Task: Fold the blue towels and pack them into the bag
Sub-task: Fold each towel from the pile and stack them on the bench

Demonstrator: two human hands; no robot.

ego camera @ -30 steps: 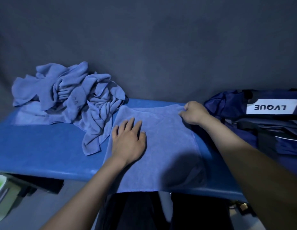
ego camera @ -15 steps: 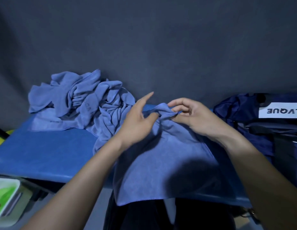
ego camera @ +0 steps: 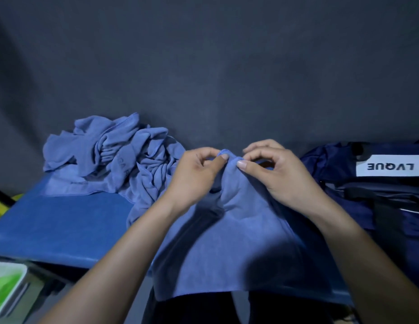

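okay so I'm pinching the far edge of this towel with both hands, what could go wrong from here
Two likely risks. The towel is held only by thumb-and-finger pinches of the left hand and right hand, close together, so the outer corners sag and the fold may come out crooked. Its near edge hangs off the table, so it could slide toward your lap. The loose towel pile lies close enough to snag.

Both forearms reach forward and converge above the blue table [ego camera: 63, 220]. Left hand [ego camera: 194, 176] raised, thumb and forefinger pinching the far edge of the towel [ego camera: 227, 249]. Right hand [ego camera: 281, 174] just beside it, thumb and forefinger pinching the same edge, other fingers curled. Thumbs nearly touching. Wrists bare.
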